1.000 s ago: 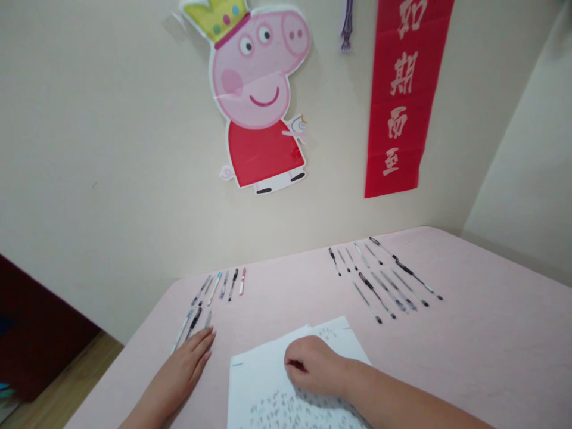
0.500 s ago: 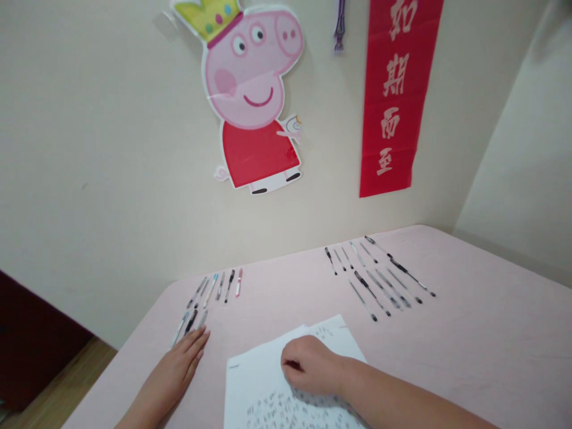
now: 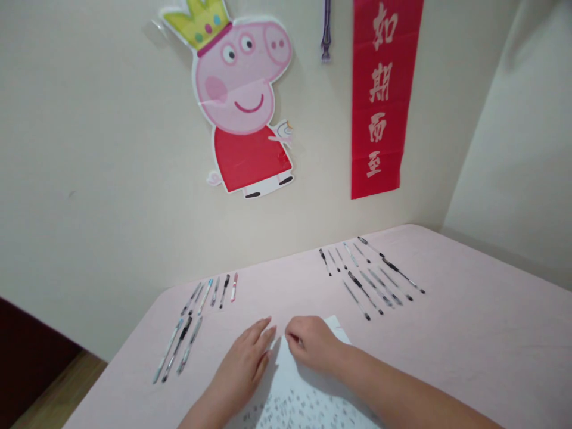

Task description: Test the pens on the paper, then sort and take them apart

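Note:
A white sheet of paper (image 3: 304, 396) covered in handwriting lies on the pink table (image 3: 469, 333) in front of me. My left hand (image 3: 243, 360) lies flat with fingers stretched out on the sheet's upper left part. My right hand (image 3: 313, 345) is curled, its fingers pinched at the paper's top edge beside the left hand; whether it holds anything there is hidden. Three pens (image 3: 179, 347) lie side by side to the left of my left hand.
A row of several pens (image 3: 214, 293) lies at the far left of the table and a larger group of pens (image 3: 369, 275) at the far right. A cartoon pig cut-out (image 3: 243, 101) and a red banner (image 3: 379, 95) hang on the wall behind.
My left hand has moved right, from beside the three pens onto the paper. My right hand has shifted slightly up the sheet. The view has turned a little right.

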